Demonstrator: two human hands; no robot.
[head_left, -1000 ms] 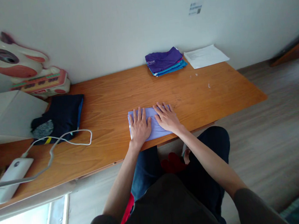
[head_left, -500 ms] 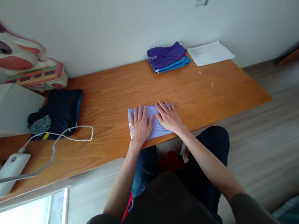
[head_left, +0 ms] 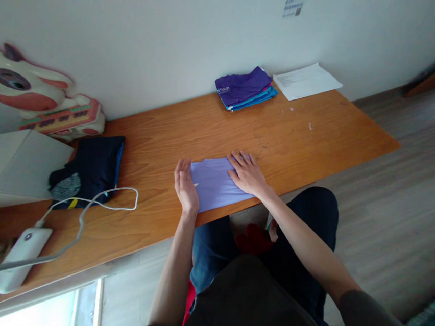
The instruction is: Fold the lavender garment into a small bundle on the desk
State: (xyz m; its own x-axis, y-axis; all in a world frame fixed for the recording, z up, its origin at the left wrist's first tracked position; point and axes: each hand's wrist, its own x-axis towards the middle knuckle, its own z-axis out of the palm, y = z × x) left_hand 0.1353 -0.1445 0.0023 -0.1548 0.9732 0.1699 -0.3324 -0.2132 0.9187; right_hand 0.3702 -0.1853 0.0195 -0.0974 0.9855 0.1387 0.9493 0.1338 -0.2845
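Observation:
A folded lavender cloth (head_left: 214, 185) lies on the wooden table near its front edge. Flat on the cloth's right part rests my right hand (head_left: 247, 175), its fingers stretched out and slightly spread. My left hand (head_left: 185, 187) stands on its side along the cloth's left edge, fingers extended and held close together. Whether its palm presses against the edge is hard to tell. A small white spot, perhaps a tag, shows on the cloth beside that hand.
A stack of folded purple and blue cloths (head_left: 246, 87) and white papers (head_left: 307, 81) lie by the wall. At the left are a dark folded garment (head_left: 98, 161), a white box (head_left: 28, 160), a cow-shaped toy keyboard (head_left: 78, 120), and a white power bank (head_left: 21, 259) with a looped cable.
My left hand has lifted off the cloth's top and moved left to its edge, turning onto its side. More of the cloth shows. My right hand stays flat on it.

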